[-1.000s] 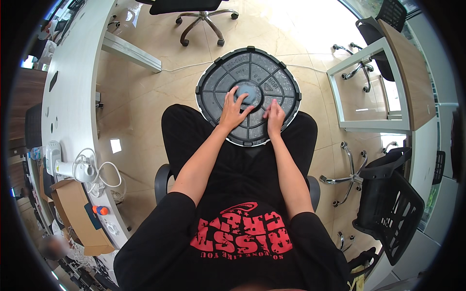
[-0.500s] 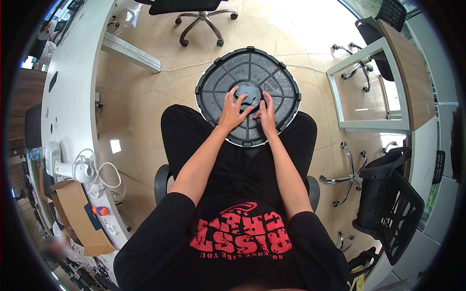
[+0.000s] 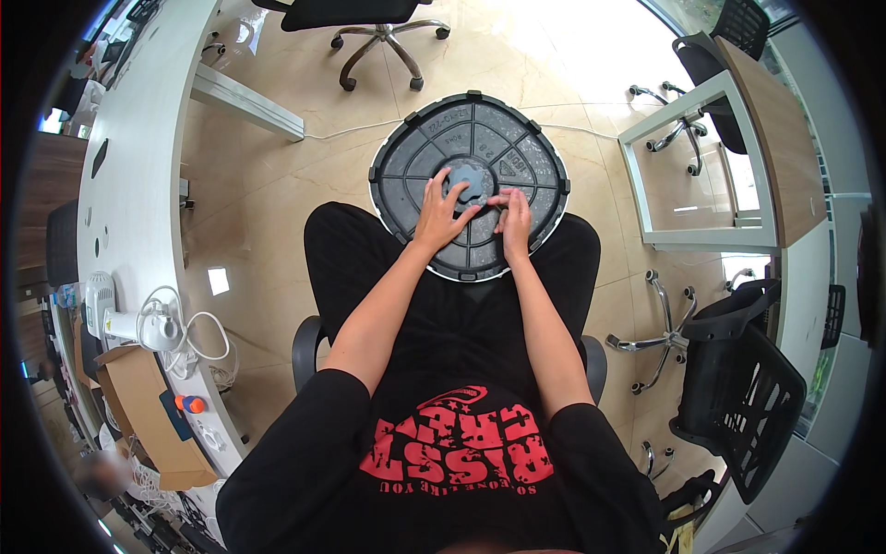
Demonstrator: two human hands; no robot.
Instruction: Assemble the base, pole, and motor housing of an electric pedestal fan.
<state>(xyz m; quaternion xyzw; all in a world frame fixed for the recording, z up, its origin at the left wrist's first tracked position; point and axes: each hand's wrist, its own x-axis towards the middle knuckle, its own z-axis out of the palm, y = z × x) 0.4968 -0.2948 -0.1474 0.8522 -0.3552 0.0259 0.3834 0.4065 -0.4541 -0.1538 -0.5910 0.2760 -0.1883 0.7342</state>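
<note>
A round black ribbed lid (image 3: 415,148) tops a pale round container between my knees. At its middle sits a grey-blue screw cap (image 3: 473,181) with a lobed edge. My left hand (image 3: 437,215) curves around the cap's left and near side, thumb and fingers against its rim. Just to the right, my right hand (image 3: 515,220) hovers over the lid with bent, parted fingers. Its foremost fingertips point at the cap's right edge; whether they touch it I cannot tell.
A long white table (image 3: 138,203) on the left carries a white corded device (image 3: 152,325), an open cardboard box (image 3: 152,415) and an orange-and-blue object (image 3: 190,404). Black wheeled chairs (image 3: 729,388) stand right and ahead. A wood-topped desk (image 3: 771,138) is at the right. A thin white cable (image 3: 577,129) crosses the floor.
My right hand has shifted slightly right and turned, its fingers swinging from upward along the cap's side to leftward. My left hand has stayed around the cap.
</note>
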